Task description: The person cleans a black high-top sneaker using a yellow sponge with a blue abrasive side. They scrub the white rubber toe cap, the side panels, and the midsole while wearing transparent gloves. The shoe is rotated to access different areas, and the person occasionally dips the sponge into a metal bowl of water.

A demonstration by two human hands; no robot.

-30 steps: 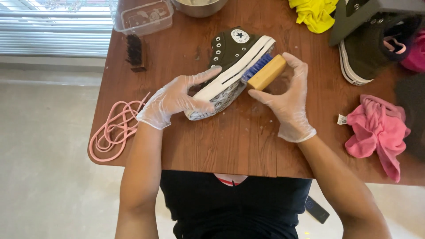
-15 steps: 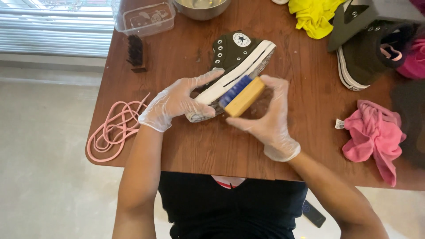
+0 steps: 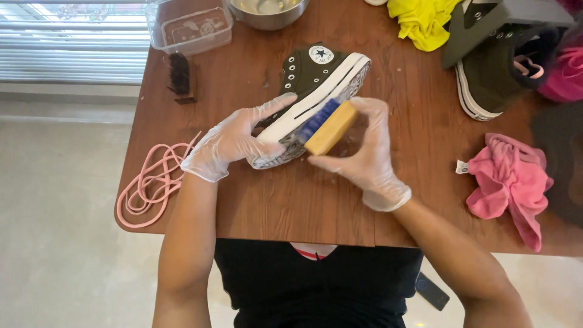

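Bristles flat on the sneaker (image 3: 316, 79) sole: your right hand (image 3: 364, 158) grips the brush (image 3: 328, 124), left hand (image 3: 234, 136) clamps the sneaker's toe.

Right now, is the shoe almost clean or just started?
Done: pink laces lie off to the side. In hand: left hand steadies the green shoe while right hand presses the brush on its sole. Left: the second shoe waits untouched.
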